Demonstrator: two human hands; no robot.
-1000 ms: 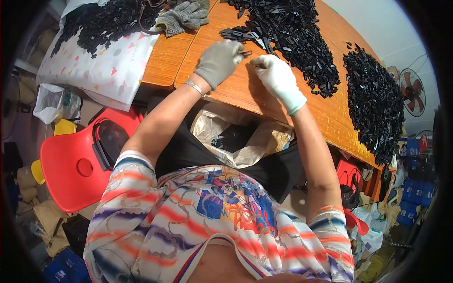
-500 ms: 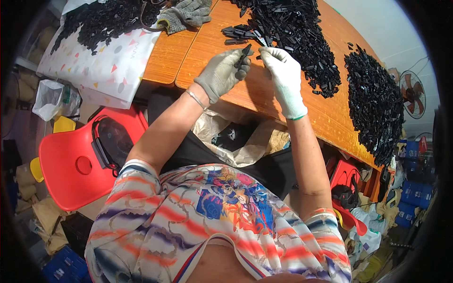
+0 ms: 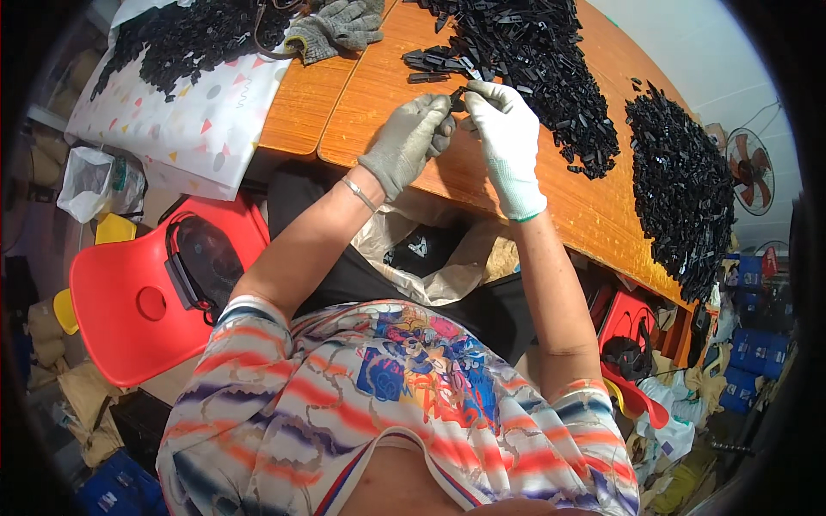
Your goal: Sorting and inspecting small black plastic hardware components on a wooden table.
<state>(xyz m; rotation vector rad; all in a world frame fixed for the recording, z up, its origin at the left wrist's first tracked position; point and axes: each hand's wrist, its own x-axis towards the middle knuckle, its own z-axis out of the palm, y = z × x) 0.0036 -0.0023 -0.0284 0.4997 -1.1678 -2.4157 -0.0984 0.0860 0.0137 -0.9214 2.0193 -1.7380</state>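
Observation:
Above the table's near edge, my left hand (image 3: 408, 144), in a grey work glove, is closed on a small black plastic part (image 3: 457, 100). Its tip pokes out past the thumb and fingers. My right hand (image 3: 508, 138) wears a white knit glove with a pale green cuff. Those fingers are pinched together against the same part, so the two hands meet at it; the contact itself is too small to make out. Beyond the fingertips lie a few loose black plastic pieces (image 3: 437, 62), beside a large heap of black parts (image 3: 533, 64).
Another black heap (image 3: 684, 189) covers the table's right end. At left, black pieces (image 3: 194, 43) lie on a patterned white sheet (image 3: 198, 138) near grey gloves (image 3: 340, 30). Below the edge hangs an open pale bag (image 3: 374, 236) holding black parts. A red chair (image 3: 112, 284) stands left.
My right hand has shifted slightly left and my hands have come together, so the right fingertips now meet the black part in my left hand. A light-coloured piece shows more plainly in the bag.

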